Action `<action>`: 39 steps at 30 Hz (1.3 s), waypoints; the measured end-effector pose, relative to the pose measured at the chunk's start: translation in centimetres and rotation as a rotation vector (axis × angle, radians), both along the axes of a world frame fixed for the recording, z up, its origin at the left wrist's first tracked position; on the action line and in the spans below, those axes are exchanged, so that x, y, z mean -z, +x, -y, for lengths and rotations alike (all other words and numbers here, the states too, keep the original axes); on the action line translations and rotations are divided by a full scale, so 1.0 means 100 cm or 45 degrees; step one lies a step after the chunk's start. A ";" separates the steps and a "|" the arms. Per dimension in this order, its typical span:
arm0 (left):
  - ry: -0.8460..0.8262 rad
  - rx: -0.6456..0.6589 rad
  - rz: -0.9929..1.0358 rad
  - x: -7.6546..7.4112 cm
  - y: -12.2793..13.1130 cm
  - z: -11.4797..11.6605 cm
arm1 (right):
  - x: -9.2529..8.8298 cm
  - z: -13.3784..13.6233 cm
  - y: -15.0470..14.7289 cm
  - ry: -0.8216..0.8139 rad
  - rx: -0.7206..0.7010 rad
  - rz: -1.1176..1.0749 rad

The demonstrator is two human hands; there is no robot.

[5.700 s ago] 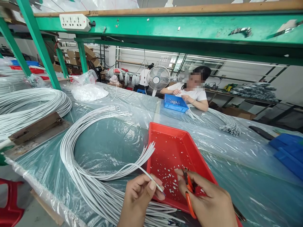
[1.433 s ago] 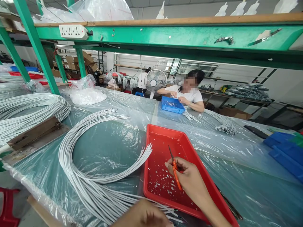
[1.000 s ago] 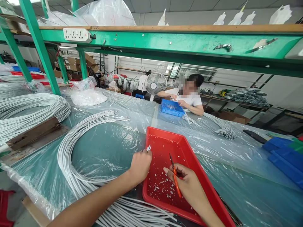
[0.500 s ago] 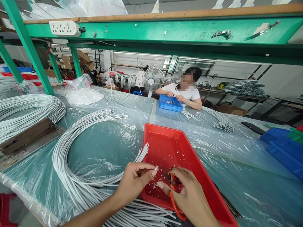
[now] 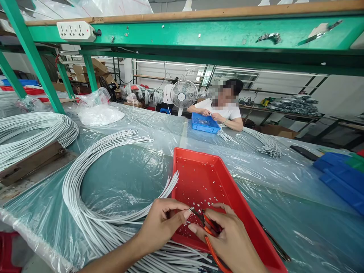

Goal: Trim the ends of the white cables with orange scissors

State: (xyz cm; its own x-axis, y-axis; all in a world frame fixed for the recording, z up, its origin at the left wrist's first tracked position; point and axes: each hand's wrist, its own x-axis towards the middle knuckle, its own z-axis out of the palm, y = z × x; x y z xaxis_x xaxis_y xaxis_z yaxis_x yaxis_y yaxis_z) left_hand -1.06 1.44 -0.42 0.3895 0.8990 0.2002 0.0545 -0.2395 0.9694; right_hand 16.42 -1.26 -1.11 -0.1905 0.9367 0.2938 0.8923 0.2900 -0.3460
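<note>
Metal cutter blades [image 5: 198, 215], smooth plastic handles [image 5: 212, 251], glossy plastic red tray [image 5: 236, 193]

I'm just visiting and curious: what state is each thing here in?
Left hand: pinching a small pale cable end
Right hand: gripping orange-handled metal snips
Snips: tips at the cable end, opening unclear
Red plastic tray: scattered with pale scraps
White cable bundle: curved, ends spread out
Blue plastic tray: scattered with scraps
White round fan: upright, spinning unclear
White power strip: fixed to green beam
</note>
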 end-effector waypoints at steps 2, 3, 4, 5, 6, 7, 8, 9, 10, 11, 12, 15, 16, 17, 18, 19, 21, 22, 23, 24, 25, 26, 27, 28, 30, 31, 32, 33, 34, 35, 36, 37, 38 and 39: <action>0.018 -0.002 -0.025 0.000 0.000 0.000 | -0.002 0.000 0.000 0.017 -0.015 0.015; 0.031 -0.003 -0.040 0.000 0.000 0.000 | -0.002 0.000 0.000 0.038 -0.022 0.025; 0.047 -0.007 -0.055 -0.001 0.000 0.000 | -0.003 0.000 0.000 0.060 -0.027 0.033; 0.062 -0.010 -0.069 -0.001 0.000 0.000 | -0.003 0.000 0.001 0.079 -0.031 0.039; 0.081 -0.014 -0.082 -0.002 0.000 0.000 | -0.003 0.001 0.001 0.088 -0.032 0.045; 0.107 -0.016 -0.098 -0.002 -0.001 0.000 | -0.003 0.001 0.001 0.087 -0.029 0.049; 0.139 -0.017 -0.113 -0.003 -0.001 0.000 | -0.003 0.002 0.002 0.078 -0.025 0.050; 0.175 -0.014 -0.129 -0.004 -0.001 0.000 | -0.002 0.002 0.002 0.062 -0.018 0.048; 0.213 -0.009 -0.147 -0.005 -0.001 0.001 | -0.002 0.002 0.002 0.044 -0.007 0.044; 0.249 -0.001 -0.167 -0.007 -0.002 0.001 | -0.001 0.003 0.003 0.025 0.005 0.041; 0.276 0.010 -0.185 -0.008 -0.002 0.002 | -0.001 0.003 0.003 0.009 0.017 0.041; 0.277 0.052 -0.209 -0.011 -0.003 0.004 | 0.000 0.004 0.005 0.051 0.027 0.099; 0.250 0.071 -0.201 -0.012 -0.004 0.004 | 0.000 0.004 0.005 0.103 0.019 0.135; 0.214 0.092 -0.184 -0.012 -0.004 0.003 | 0.000 0.004 0.006 0.173 0.006 0.168; 0.168 0.114 -0.159 -0.012 -0.004 0.003 | -0.001 0.005 0.006 0.249 -0.010 0.196; 0.119 0.144 -0.130 -0.012 -0.005 0.002 | -0.001 0.005 0.006 0.317 -0.021 0.217; 0.024 0.203 -0.056 -0.010 -0.006 0.000 | -0.003 0.007 0.005 0.394 -0.031 0.240; -0.015 0.225 -0.012 -0.010 -0.006 -0.001 | -0.004 0.007 0.004 0.394 -0.020 0.242; -0.040 0.232 0.027 -0.008 -0.006 -0.002 | -0.004 0.008 0.002 0.366 0.002 0.234; -0.049 0.214 0.061 -0.007 -0.006 -0.002 | -0.005 0.009 0.001 0.321 0.023 0.215; -0.040 0.177 0.084 -0.006 -0.006 -0.002 | -0.005 0.010 -0.001 0.269 0.044 0.185; -0.017 0.130 0.096 -0.006 -0.005 -0.002 | -0.006 0.011 -0.002 0.221 0.059 0.153; 0.018 0.087 0.096 -0.005 -0.005 -0.002 | -0.006 0.012 -0.004 0.184 0.069 0.125; 0.063 0.047 0.085 -0.004 -0.005 -0.001 | -0.006 0.013 -0.005 0.161 0.075 0.105; 0.175 0.004 0.038 -0.003 -0.006 0.001 | -0.006 0.014 -0.006 0.171 0.083 0.103; 0.239 -0.006 0.003 -0.003 -0.006 0.002 | -0.006 0.014 -0.006 0.194 0.087 0.116; 0.304 -0.015 -0.038 -0.003 -0.007 0.003 | -0.006 0.015 -0.006 0.221 0.087 0.132; 0.373 -0.020 -0.083 -0.003 -0.007 0.003 | -0.006 0.015 -0.006 0.248 0.087 0.151; 0.450 -0.021 -0.129 -0.002 -0.008 0.004 | -0.007 0.016 -0.006 0.273 0.086 0.174; 0.525 -0.020 -0.174 -0.002 -0.008 0.005 | -0.007 0.017 -0.006 0.298 0.085 0.204; 0.594 -0.022 -0.218 -0.002 -0.009 0.005 | -0.008 0.017 -0.007 0.326 0.089 0.236; 0.654 -0.022 -0.257 -0.001 -0.009 0.006 | -0.009 0.018 -0.007 0.358 0.096 0.270; 0.696 -0.024 -0.283 -0.002 -0.009 0.006 | -0.010 0.019 -0.008 0.393 0.105 0.303; 0.704 -0.022 -0.295 -0.002 -0.009 0.007 | -0.012 0.020 -0.008 0.431 0.115 0.333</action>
State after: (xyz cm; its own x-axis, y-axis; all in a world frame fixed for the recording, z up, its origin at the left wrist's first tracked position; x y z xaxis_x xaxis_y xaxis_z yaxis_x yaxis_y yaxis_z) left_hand -2.00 0.74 -0.19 0.4651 0.6923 0.5518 0.2580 -0.7022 0.6636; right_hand 15.59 -3.22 0.07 -0.2211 0.8120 0.5402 0.9642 0.2650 -0.0036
